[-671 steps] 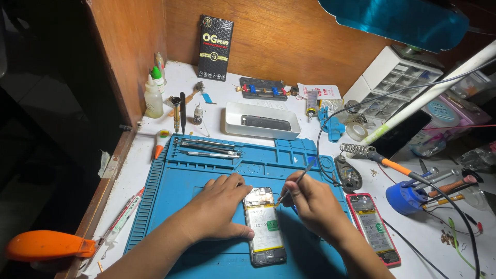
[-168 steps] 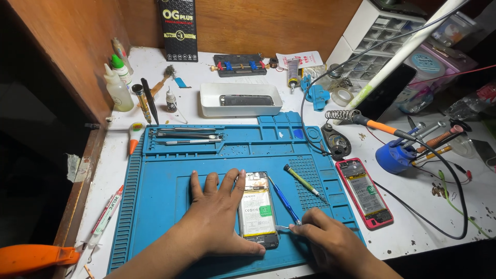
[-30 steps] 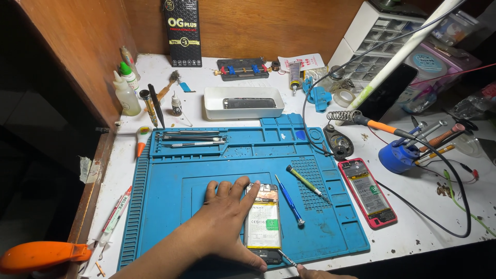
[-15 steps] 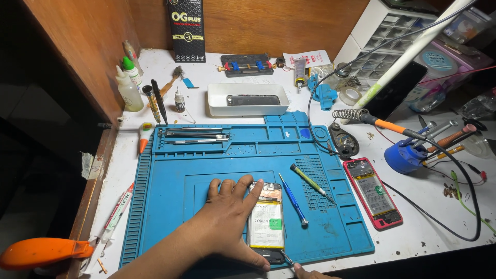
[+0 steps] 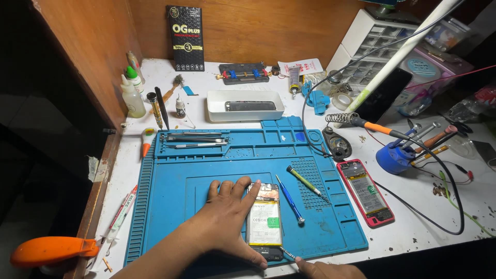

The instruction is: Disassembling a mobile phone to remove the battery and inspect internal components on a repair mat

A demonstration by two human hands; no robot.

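Right hand [image 5: 325, 269] at bottom edge, fingers pinched on thin metal tool [image 5: 288, 253] touching opened phone [image 5: 264, 221]. Left hand [image 5: 227, 212] flat, fingers spread, steadying phone on blue rubbery mat [image 5: 170, 206]. Beyond, white tray [image 5: 245, 106] on table [image 5: 413, 227].

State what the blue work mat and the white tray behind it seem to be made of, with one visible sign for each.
Blue mat: probably silicone rubber, matte; moulded ridges and compartments, no glare.
White tray: likely plastic, smooth and slightly glossy; thin, evenly moulded walls with rounded corners.
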